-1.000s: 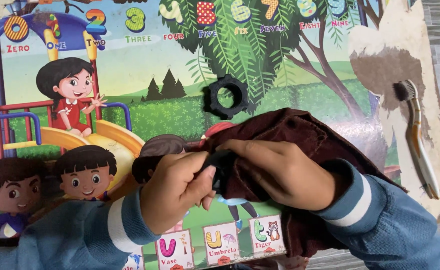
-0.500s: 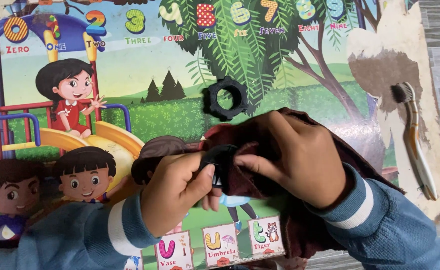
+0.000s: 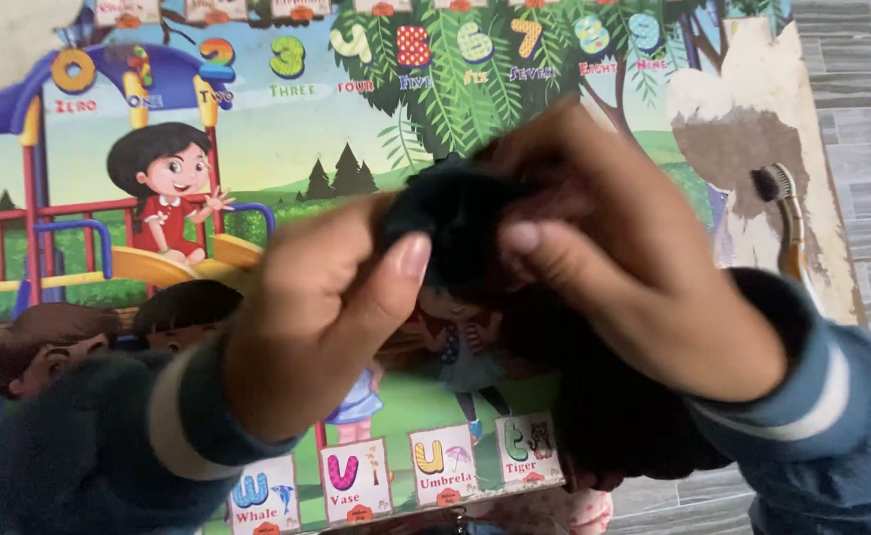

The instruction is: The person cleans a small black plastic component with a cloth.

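Both my hands are raised close to the camera and blurred. My left hand (image 3: 326, 317) pinches a small black part (image 3: 455, 213) with thumb and fingers. My right hand (image 3: 644, 277) meets it from the right, its thumb against the same black part. A dark maroon cloth (image 3: 614, 426) is bunched in that hand and hangs beneath it. Both arms wear blue sleeves with a white stripe. The hands hide the middle of the colourful picture mat (image 3: 257, 149) below them.
The mat shows cartoon children, a slide, numbers and letter tiles. A small brush (image 3: 784, 213) with a tan handle lies on the mat's worn, peeled right part (image 3: 743, 129). Grey floor tiles (image 3: 852, 99) lie beyond its right edge.
Both hands have lifted up towards the camera with the black part and cloth. The black ring seen earlier on the mat is now hidden behind them.
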